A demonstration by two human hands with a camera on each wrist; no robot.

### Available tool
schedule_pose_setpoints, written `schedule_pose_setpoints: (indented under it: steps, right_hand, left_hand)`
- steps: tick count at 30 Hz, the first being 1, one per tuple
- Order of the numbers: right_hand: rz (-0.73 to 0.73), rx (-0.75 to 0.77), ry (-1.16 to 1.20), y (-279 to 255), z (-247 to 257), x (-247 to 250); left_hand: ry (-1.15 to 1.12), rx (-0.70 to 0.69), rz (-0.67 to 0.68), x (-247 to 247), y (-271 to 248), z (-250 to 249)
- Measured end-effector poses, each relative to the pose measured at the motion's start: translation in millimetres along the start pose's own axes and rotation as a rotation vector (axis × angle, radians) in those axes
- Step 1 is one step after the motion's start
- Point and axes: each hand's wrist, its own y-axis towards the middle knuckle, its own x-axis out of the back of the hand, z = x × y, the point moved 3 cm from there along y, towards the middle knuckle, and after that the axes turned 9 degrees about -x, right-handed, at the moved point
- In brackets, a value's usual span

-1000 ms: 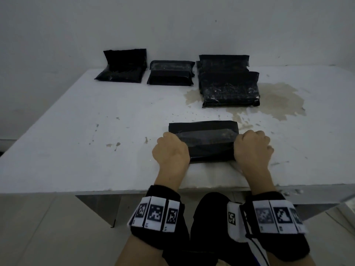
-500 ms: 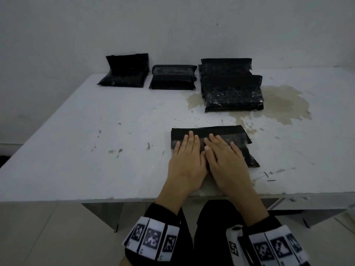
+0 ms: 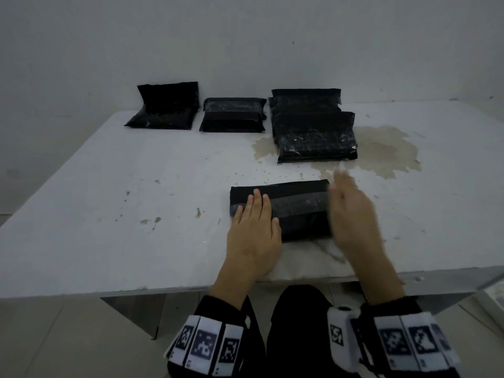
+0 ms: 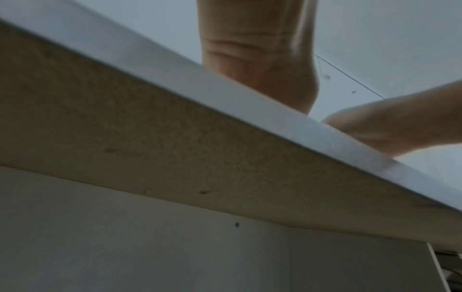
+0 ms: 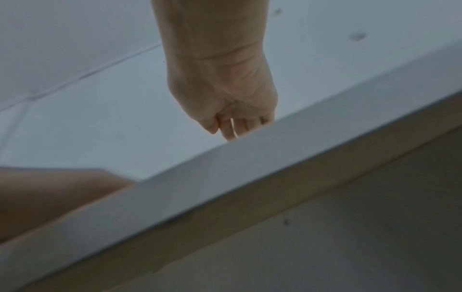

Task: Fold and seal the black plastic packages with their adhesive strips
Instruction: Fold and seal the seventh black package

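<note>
The folded black package (image 3: 297, 211) lies near the front edge of the white table (image 3: 136, 214). The left hand (image 3: 253, 236) presses it with flat, straight fingers; the right hand (image 3: 351, 214), blurred, has its fingers extended at its right end. A brown stain (image 3: 387, 151) marks the table below a plain white wall (image 3: 245, 36).

Right hand (image 3: 351, 214) motion-blurred
</note>
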Motion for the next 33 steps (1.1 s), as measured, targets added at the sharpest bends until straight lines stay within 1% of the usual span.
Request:
schedule_pose_setpoints:
  steps: [1,2,3,4,7,10,12,14,16,18,20,22,26,31,33]
  right_hand:
    - [0.047,0.052,-0.093,-4,6,-13]
    - [0.079,0.077,-0.178,-8,8,-26]
    - [0.080,0.075,-0.226,-10,5,-35]
    - [0.060,0.061,-0.223,-10,2,-40]
    - [0.004,-0.009,-0.117,-6,-4,-41]
    - [-0.060,-0.102,-0.066,-2,5,-44]
    - [-0.092,-0.155,-0.156,-3,14,-47]
    - [-0.144,-0.168,-0.246,-5,19,-48]
    - [-0.204,-0.168,-0.199,-2,20,-46]
    - [-0.237,-0.172,-0.066,5,14,-39]
    - [-0.237,-0.167,0.080,14,2,-33]
    - [-0.237,-0.152,0.162,19,-9,-29]
    - [-0.247,-0.145,0.178,10,-16,-25]
    - [-0.152,-0.126,0.190,-8,-21,-25]
    - [-0.106,-0.126,0.151,-9,-20,-24]
  left_hand:
    - [0.005,-0.001,-0.001,-1,0,0]
    - [0.009,0.000,-0.002,-1,1,1]
    - [0.010,0.004,-0.003,-1,0,1]
    - [0.003,0.007,-0.015,-2,0,1]
    - [-0.059,0.030,-0.061,-1,0,-3]
    - [-0.157,0.147,-0.102,2,4,-4]
    - [-0.172,0.243,-0.118,3,7,-3]
    - [-0.127,0.290,-0.102,1,9,-4]
    - [-0.097,0.297,-0.095,-1,8,-5]
    - [-0.109,0.305,-0.103,-1,6,-4]
    - [-0.135,0.329,-0.101,0,3,-2]
    - [-0.171,0.355,-0.077,1,1,0]
    - [-0.251,0.421,-0.032,7,2,-1]
    - [-0.073,0.535,0.069,11,18,-10]
    - [-0.048,0.540,0.045,8,22,-8]
